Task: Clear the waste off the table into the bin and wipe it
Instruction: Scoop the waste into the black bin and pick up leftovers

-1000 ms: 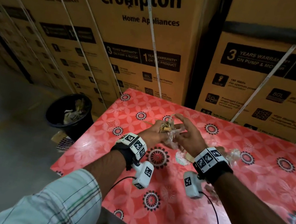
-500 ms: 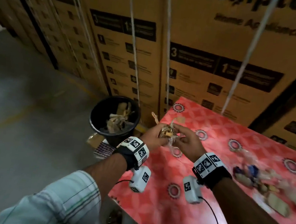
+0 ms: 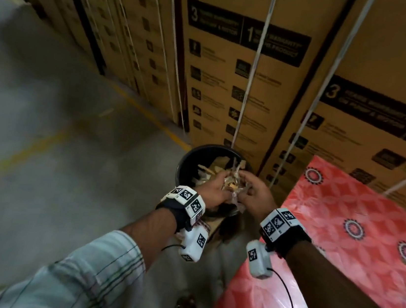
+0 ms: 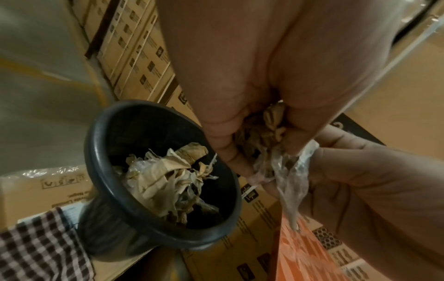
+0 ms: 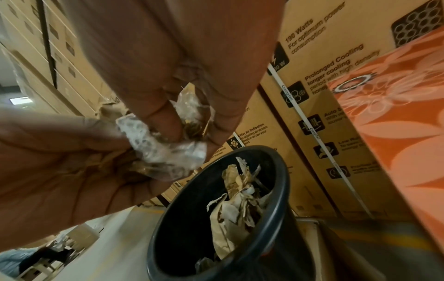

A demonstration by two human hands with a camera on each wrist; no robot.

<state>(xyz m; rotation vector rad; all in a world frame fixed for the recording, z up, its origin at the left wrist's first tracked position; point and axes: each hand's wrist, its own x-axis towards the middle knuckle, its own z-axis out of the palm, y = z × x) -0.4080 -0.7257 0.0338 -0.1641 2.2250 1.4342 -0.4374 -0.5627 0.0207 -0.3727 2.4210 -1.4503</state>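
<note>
Your hands have swung off the surface [image 3: 357, 226]; left hand [image 3: 214, 190] and right hand [image 3: 253, 194], just above the bin [image 3: 182, 166], clamp the waste wad [image 3: 233, 183]: light, crumpled, slippery film, so cup underneath.

Dim warm light, motion blur, wide-angle distortion

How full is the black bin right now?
Partly full. The black bin stands upright with crumpled brown paper and clear plastic scraps piled inside, below the rim; dark inner wall shows above them.
</note>
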